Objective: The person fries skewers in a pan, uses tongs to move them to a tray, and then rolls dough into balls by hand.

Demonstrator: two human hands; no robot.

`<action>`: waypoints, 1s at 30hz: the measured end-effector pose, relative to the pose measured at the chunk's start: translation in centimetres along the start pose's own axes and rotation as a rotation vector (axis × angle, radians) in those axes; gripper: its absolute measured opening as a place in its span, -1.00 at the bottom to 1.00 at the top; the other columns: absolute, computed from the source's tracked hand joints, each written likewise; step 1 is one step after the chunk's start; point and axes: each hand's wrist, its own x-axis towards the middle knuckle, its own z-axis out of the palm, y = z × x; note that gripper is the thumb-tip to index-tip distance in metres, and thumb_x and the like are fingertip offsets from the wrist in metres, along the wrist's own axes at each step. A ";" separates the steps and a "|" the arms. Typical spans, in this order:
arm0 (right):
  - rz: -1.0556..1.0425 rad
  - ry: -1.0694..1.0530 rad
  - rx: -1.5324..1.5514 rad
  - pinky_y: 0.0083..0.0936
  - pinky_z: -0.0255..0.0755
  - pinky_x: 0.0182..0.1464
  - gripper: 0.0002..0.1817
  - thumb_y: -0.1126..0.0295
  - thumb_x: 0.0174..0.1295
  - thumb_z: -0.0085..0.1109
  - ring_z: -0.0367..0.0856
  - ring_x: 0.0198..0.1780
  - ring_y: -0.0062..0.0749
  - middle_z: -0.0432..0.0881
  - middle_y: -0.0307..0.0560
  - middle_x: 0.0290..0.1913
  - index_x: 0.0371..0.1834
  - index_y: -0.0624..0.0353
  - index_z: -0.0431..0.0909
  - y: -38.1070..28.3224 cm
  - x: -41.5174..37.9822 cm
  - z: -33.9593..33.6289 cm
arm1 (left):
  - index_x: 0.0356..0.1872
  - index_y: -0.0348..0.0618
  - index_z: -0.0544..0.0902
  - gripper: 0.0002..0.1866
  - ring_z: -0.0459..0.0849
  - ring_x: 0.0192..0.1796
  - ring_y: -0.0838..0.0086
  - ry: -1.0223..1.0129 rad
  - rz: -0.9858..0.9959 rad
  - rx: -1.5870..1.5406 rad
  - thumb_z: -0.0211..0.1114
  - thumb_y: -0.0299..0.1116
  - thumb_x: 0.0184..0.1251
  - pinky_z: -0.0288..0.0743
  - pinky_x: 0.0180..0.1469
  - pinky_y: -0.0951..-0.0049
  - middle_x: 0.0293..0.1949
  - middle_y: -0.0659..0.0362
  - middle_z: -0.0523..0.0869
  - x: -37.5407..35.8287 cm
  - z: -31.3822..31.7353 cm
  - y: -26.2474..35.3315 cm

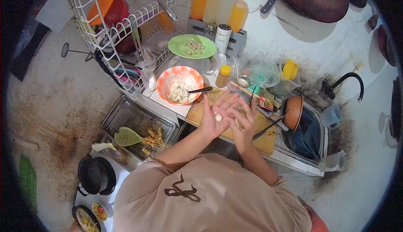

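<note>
My left hand (211, 122) is palm up with its fingers stretched out, holding a small whitish dough ball (218, 117) in the palm. Close by on the right, my right hand (243, 127) has its fingers apart and nothing visible in it. Both are above a wooden cutting board (200, 113). Beyond my left hand is an orange-and-white bowl (161, 87) of pale dough mixture (179, 90), with a dark-handled spoon (200, 90) resting in it. Farther back, a green plate (177, 43) carries several small round balls (194, 46).
A yellow-lidded jar (223, 76) and plastic bags (261, 73) stand behind the board. At right are a tilted brown pan (293, 111), the sink (323, 137) and a black faucet (350, 76). Skewers (154, 137) and a green strainer (128, 136) lie on a rack at left.
</note>
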 end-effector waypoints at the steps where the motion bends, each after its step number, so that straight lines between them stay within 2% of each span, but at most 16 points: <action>1: -0.013 0.058 -0.056 -0.19 -0.05 0.23 -0.78 0.46 -0.18 0.24 0.05 0.26 0.00 0.42 -0.10 0.03 -0.37 0.04 0.61 -0.3 0.0 -0.2 | 0.22 -0.11 0.14 -0.19 0.16 0.26 0.15 0.016 0.005 0.016 -0.32 0.33 0.11 0.05 0.25 0.15 0.22 -0.03 0.20 -0.1 0.1 -0.1; 4: -0.004 0.051 -0.073 -0.27 0.07 0.14 -0.85 0.48 -0.19 0.24 0.20 0.13 -0.11 0.50 -0.18 -0.17 -0.48 0.03 0.59 -0.9 -0.4 -0.8 | 0.21 -0.11 0.14 -0.22 0.14 0.26 0.13 0.052 0.010 0.054 -0.30 0.31 0.13 0.06 0.25 0.15 0.21 -0.03 0.20 -0.3 0.8 -0.4; 7: 0.018 0.059 -0.070 -0.31 0.11 0.07 -0.87 0.51 -0.18 0.24 0.27 -0.01 -0.17 0.51 -0.25 -0.27 -0.49 0.10 0.58 -1.0 -0.8 -0.8 | 0.21 -0.10 0.13 -0.26 0.14 0.27 0.14 0.072 0.002 0.081 -0.31 0.26 0.17 0.07 0.25 0.15 0.21 -0.03 0.20 -0.6 0.9 -0.5; 16: -0.064 -0.089 -0.072 -0.35 -0.01 0.08 -0.90 0.46 -0.01 0.10 0.26 -0.05 -0.27 0.50 -0.19 -0.33 -0.40 0.13 0.55 -1.7 -0.7 -0.5 | 0.23 -0.07 0.04 -0.34 0.13 0.27 0.19 0.068 0.009 0.276 -0.35 0.18 0.24 0.07 0.25 0.18 0.22 -0.02 0.19 -0.7 0.3 -1.1; 19: -0.071 -0.166 -0.007 -0.34 -0.04 0.09 -0.81 0.51 0.01 0.00 0.26 -0.06 -0.27 0.50 -0.18 -0.26 -0.32 0.10 0.56 -1.1 -0.7 -0.4 | 0.23 -0.08 0.05 -0.34 0.14 0.27 0.19 0.075 0.021 0.264 -0.35 0.18 0.24 0.08 0.25 0.18 0.21 -0.02 0.19 -0.7 0.4 -0.8; 22: -0.063 -0.176 -0.021 -0.29 -0.08 0.12 -0.79 0.44 0.04 -0.04 0.26 -0.03 -0.26 0.48 -0.13 -0.20 -0.26 0.09 0.55 -1.1 -0.7 -0.2 | 0.22 -0.09 0.06 -0.33 0.16 0.26 0.19 0.095 0.029 0.225 -0.34 0.18 0.24 0.09 0.24 0.18 0.21 -0.02 0.20 -0.7 0.6 -0.5; 24: -0.129 -0.218 -0.044 -0.24 -0.14 0.15 -0.77 0.38 0.04 -0.03 0.25 0.02 -0.24 0.45 -0.10 -0.14 -0.26 0.09 0.56 -2.3 -0.1 -0.9 | 0.21 -0.10 0.07 -0.33 0.18 0.25 0.21 0.104 0.041 0.198 -0.34 0.18 0.24 0.11 0.24 0.18 0.21 -0.01 0.20 -0.7 0.7 -0.3; 28: -0.198 -0.325 -0.219 -0.13 -0.22 0.18 -0.73 0.25 0.02 -0.02 0.22 0.09 -0.20 0.40 -0.03 -0.04 -0.26 0.08 0.57 -3.1 -0.1 -1.2 | 0.21 -0.15 0.09 -0.31 0.21 0.24 0.25 0.166 0.054 0.344 -0.34 0.19 0.23 0.12 0.23 0.20 0.20 0.00 0.23 -0.6 0.2 -0.1; 30: -0.219 -0.275 -0.105 -0.11 -0.19 0.17 -0.74 0.25 0.02 -0.02 0.20 0.11 -0.15 0.34 -0.02 0.04 -0.30 0.09 0.58 -2.0 0.4 -1.3 | 0.21 -0.17 0.09 -0.30 0.22 0.24 0.27 0.211 0.046 0.481 -0.35 0.19 0.24 0.13 0.22 0.23 0.19 0.01 0.25 -0.7 -0.3 -0.3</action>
